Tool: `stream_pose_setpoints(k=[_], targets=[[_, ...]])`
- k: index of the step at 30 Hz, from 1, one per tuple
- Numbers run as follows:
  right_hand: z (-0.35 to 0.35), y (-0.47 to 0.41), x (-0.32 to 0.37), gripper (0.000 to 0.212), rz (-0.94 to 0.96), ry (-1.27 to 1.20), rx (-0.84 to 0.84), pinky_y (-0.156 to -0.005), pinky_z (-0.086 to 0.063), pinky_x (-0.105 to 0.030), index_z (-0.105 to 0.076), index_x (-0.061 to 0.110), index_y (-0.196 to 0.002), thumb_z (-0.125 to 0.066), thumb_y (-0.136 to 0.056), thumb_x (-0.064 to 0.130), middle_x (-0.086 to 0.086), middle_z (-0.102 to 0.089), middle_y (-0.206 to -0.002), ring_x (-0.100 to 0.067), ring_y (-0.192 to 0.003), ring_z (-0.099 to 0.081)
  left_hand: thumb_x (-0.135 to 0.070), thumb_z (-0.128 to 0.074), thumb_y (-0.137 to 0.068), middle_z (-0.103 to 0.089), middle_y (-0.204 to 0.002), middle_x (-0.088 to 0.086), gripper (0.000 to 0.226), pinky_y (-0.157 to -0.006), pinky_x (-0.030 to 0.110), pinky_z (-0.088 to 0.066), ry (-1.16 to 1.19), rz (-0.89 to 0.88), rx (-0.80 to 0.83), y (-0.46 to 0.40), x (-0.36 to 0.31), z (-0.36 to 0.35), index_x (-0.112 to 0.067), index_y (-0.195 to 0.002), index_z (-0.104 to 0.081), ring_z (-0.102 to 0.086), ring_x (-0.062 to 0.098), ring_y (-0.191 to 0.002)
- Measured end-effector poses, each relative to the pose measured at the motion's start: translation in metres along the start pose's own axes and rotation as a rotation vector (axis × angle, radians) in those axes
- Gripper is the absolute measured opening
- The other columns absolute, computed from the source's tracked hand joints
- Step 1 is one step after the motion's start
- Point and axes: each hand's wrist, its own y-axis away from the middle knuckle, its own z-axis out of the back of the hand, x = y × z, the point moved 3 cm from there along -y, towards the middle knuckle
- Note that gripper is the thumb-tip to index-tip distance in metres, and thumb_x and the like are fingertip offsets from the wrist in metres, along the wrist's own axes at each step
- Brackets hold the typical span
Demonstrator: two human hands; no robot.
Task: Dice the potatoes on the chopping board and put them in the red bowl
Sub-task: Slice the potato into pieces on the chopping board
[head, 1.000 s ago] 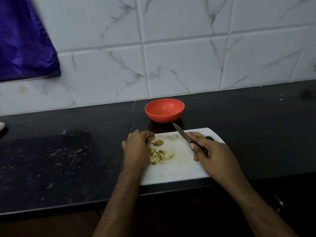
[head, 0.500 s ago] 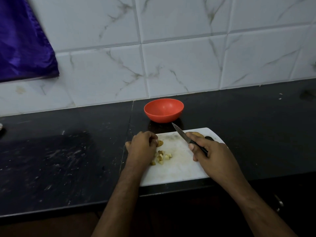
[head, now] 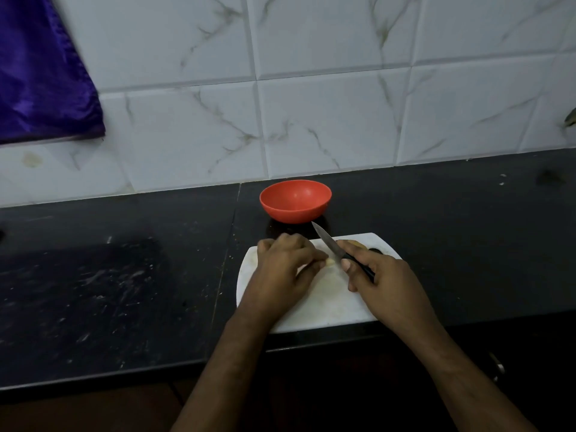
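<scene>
**Hands gathering potato on the board, bowl waiting behind**

Dark stone is making up the tabletop (head: 124,275) we are looking down on, scuffed with pale marks and running back to a marbled white tile wall (head: 327,120). Nearest to us, the white chopping board (head: 327,307) is lying at the tabletop's front edge. Our left hand (head: 285,266) is resting on the board with its fingers curled over, covering most of the diced potato; we are seeing only one pale piece (head: 329,261) peeking out at its fingertips, and we cannot tell whether the fingers are actually holding the pieces. Our right hand (head: 378,275) is gripping the dark handle of a small knife (head: 330,244), the blade pointing up and away toward the bowl, with its tip past the board's far edge. A brownish potato (head: 357,243) is showing just behind that hand's fingers. Beyond the board, close to its far edge, the red bowl (head: 295,201) is standing upright on the tabletop. Farthest off, at upper left, a purple cloth (head: 40,82) is hanging against the wall.
</scene>
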Motion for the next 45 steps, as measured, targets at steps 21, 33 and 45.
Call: stream_pose_setpoints(k=[21, 33, 45], targets=[[0.023, 0.037, 0.034, 0.038, -0.028, 0.244, 0.119, -0.066, -0.05, -0.021, -0.046, 0.054, -0.138, -0.042, -0.101, 0.046, 0.017, -0.057, -0.068, 0.0, -0.063, -0.055, -0.038, -0.06, -0.096, -0.063, -0.094, -0.014, 0.014, -0.095, 0.035, -0.026, -0.02, 0.258, 0.152, 0.003, -0.005, -0.017, -0.032, -0.095, -0.072, -0.051, 0.006, -0.095], [0.031, 0.04, 0.056, 0.048, -0.081, 0.474, 0.366, -0.079, -0.054, -0.03, -0.028, 0.051, -0.149, -0.037, -0.103, 0.04, 0.009, -0.061, -0.092, -0.011, -0.084, -0.059, -0.031, -0.055, -0.095, -0.061, -0.095, -0.012, 0.011, -0.092, 0.035, -0.026, -0.054, 0.218, 0.183, 0.002, -0.008, -0.016, -0.03, -0.095, -0.067, -0.048, 0.009, -0.097], [0.033, 0.03, 0.068, 0.054, -0.099, 0.606, 0.579, -0.091, -0.053, -0.034, -0.03, 0.037, -0.15, -0.051, -0.101, 0.029, -0.001, -0.059, -0.123, -0.02, -0.111, -0.058, -0.029, -0.055, -0.096, -0.06, -0.094, -0.013, 0.01, -0.093, 0.036, -0.026, -0.016, 0.198, 0.189, 0.001, -0.007, -0.017, -0.03, -0.091, -0.065, -0.046, 0.008, -0.096]])
